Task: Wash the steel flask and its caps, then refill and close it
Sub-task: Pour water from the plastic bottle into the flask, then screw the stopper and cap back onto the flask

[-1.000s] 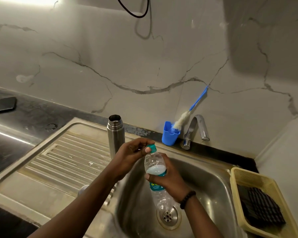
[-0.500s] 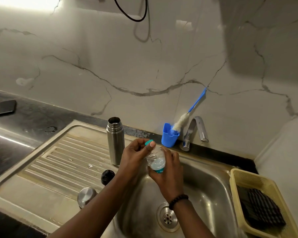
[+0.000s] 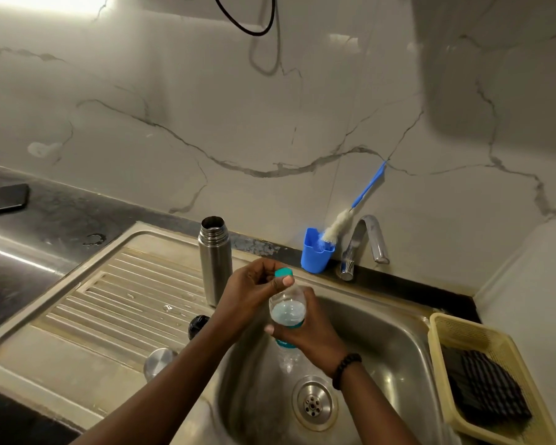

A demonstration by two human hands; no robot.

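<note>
Steel flask (image 3: 215,258) stands upright, mouth open, on the draining board (image 3: 109,293)

We now hold the plastic bottle (image 3: 287,311) more upright than half a second ago, its teal cap (image 3: 283,272) (pinched by our left hand (image 3: 250,292)) showing more plainly.
</note>
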